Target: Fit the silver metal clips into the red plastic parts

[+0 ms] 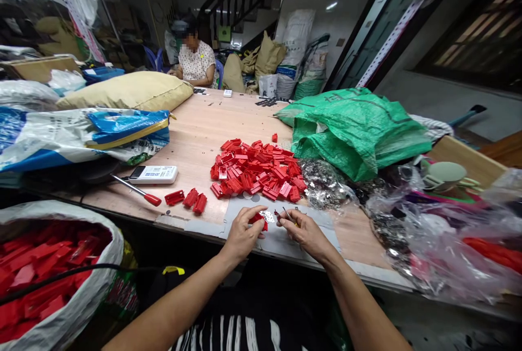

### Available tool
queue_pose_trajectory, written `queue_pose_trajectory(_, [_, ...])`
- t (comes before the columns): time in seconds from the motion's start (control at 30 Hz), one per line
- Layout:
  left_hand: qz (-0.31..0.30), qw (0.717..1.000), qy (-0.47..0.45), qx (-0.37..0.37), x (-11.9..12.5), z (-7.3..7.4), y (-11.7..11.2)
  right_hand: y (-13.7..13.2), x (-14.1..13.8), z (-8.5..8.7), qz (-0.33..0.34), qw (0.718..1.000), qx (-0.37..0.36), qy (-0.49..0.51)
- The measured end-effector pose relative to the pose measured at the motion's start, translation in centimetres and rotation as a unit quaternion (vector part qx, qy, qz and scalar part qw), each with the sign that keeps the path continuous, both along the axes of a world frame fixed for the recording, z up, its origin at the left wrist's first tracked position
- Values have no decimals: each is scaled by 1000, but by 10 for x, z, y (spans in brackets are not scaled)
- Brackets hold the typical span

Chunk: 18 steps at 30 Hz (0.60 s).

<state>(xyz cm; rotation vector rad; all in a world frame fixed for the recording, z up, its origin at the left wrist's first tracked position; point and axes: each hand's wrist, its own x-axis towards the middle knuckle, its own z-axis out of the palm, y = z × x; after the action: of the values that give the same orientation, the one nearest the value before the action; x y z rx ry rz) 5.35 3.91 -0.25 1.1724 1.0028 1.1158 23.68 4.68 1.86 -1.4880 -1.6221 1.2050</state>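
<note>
Head view, left hand [243,233] pinching a red clip [259,221] over the near edge of the table [204,133], right hand [306,233] close beside, fingertips pinching a thin metal piece [287,214], pile of red clips [256,172] just behind, green bag [354,128] at right.

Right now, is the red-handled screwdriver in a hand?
No, the screwdriver lies on the table, left of the left hand.

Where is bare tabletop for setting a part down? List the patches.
Bare wood between remote control and red parts pile, and farther back between tan sack and green bag. Crowded: plastic bags beside the right hand.
</note>
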Motion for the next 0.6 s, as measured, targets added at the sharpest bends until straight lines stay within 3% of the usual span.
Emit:
queue_pose_trajectory(0.07, [-19, 1000, -15, -19, 10, -1, 10, -2, -3, 5, 19, 999, -19, 42])
queue_pose_trajectory(0.2, [-33, 998, -37, -38, 24, -3, 21, -3, -3, 9, 20, 999, 2, 32])
queue_pose_trajectory(0.4, [-61, 988, -89, -111, 26, 7, 20, -2, 5, 8, 52, 998, 27, 10])
queue_pose_trajectory(0.6, [-52, 974, -132, -175, 27, 12, 18, -3, 10, 7, 16, 997, 68, -44])
